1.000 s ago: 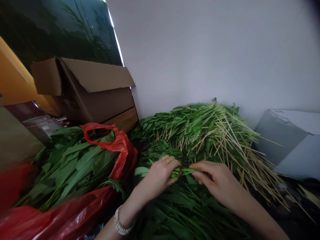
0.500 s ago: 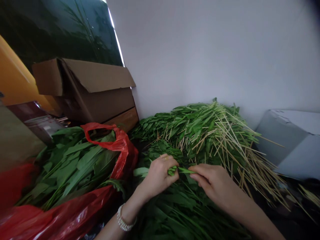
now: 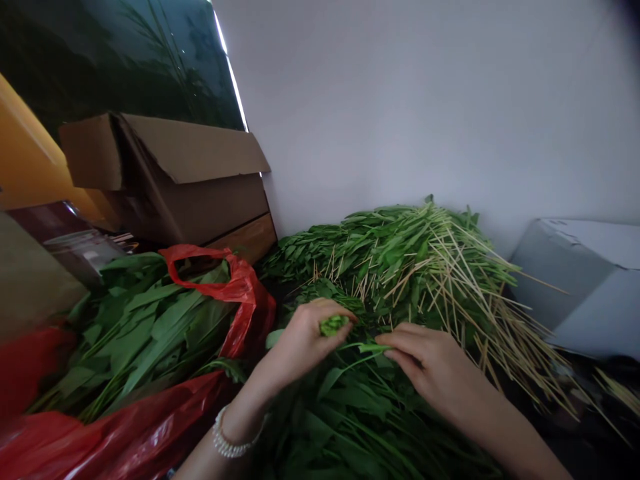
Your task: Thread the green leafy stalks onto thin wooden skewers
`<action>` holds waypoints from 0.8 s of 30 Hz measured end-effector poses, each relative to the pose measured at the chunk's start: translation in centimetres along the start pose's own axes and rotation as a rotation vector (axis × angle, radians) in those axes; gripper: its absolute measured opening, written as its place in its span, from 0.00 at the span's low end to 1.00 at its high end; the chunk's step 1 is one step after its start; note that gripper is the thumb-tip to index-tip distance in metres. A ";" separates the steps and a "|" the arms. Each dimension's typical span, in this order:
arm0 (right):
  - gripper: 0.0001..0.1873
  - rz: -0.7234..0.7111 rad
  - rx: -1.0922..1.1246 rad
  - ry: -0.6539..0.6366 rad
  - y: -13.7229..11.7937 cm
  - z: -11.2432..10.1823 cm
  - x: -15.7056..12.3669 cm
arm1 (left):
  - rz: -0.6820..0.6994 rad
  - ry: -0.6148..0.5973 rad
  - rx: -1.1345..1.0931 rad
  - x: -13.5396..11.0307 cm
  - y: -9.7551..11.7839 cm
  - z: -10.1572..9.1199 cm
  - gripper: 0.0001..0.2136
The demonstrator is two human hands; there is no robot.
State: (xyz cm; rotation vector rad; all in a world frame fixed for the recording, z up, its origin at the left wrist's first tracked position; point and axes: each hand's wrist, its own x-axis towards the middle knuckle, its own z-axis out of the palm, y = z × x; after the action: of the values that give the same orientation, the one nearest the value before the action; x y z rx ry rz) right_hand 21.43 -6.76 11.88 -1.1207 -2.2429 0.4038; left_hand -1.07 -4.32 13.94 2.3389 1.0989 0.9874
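Note:
My left hand [image 3: 295, 343], a beaded bracelet at its wrist, is closed around a bundle of green stems [image 3: 333, 325] whose ends face to the right. Just right of it, my right hand [image 3: 430, 357] pinches a short green stem piece [image 3: 373, 348] between thumb and forefinger. A small gap separates the hands. Beneath them spreads a heap of loose long green leaves [image 3: 360, 420]. Behind lies a larger pile of leafy greens [image 3: 380, 233], with many thin pale sticks [image 3: 475, 300] jutting out toward the right.
On the left, a red plastic bag [image 3: 250, 307] holds more long leaves [image 3: 160, 320]. An open cardboard box [image 3: 210, 207] stands behind it. A white wall [image 3: 400, 100] rises at the back, and a white box [image 3: 575, 280] stands at the right.
My left hand has moved left and slightly up with the stem bundle, away from my right hand. The piece in my right fingers now sits apart from the bundle.

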 end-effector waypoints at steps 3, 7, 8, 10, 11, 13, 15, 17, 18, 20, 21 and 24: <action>0.13 -0.027 -0.074 0.002 -0.2 0.3 -0.1 | 0.073 -0.150 0.127 -0.1 1.0 1.0 0.10; 0.13 -0.048 -0.211 0.013 -0.4 0.8 0.0 | 0.106 -0.228 0.236 -0.2 1.0 1.5 0.11; 0.13 -0.048 -0.244 0.017 -0.5 0.9 0.0 | 0.110 -0.238 0.260 -0.1 1.0 1.5 0.11; 0.12 -0.054 -0.312 0.022 -0.7 1.0 0.1 | 0.117 -0.272 0.301 -0.1 1.0 1.5 0.11; 0.12 -0.061 -0.343 0.025 -0.8 1.1 0.1 | 0.117 -0.293 0.318 -0.1 1.1 1.5 0.10; 0.12 -0.078 -0.383 0.024 -1.0 1.0 0.1 | 0.115 -0.329 0.339 -0.1 1.2 1.6 0.09; 0.12 -0.085 -0.398 0.014 -1.2 0.9 0.1 | 0.115 -0.339 0.353 -0.1 1.3 1.7 0.09; 0.12 -0.080 -0.409 0.001 -1.3 0.8 0.0 | 0.128 -0.336 0.372 -0.1 1.4 1.7 0.09; 0.12 -0.075 -0.416 -0.007 -1.4 0.8 -0.1 | 0.140 -0.338 0.380 -0.1 1.4 1.8 0.08; 0.12 -0.072 -0.432 -0.025 -1.5 0.9 -0.2 | 0.165 -0.346 0.393 -0.2 1.4 1.8 0.07; 0.12 -0.076 -0.436 -0.035 -1.5 1.0 -0.2 | 0.178 -0.348 0.399 -0.2 1.3 1.9 0.06; 0.12 -0.084 -0.424 -0.055 -1.6 1.2 -0.1 | 0.201 -0.310 0.420 -0.3 0.8 2.2 0.03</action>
State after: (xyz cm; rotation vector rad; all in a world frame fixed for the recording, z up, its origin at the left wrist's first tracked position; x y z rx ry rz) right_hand 19.74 -7.76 11.71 -1.2248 -2.4843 -0.0854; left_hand 0.79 -5.09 12.75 2.8618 1.0373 0.4537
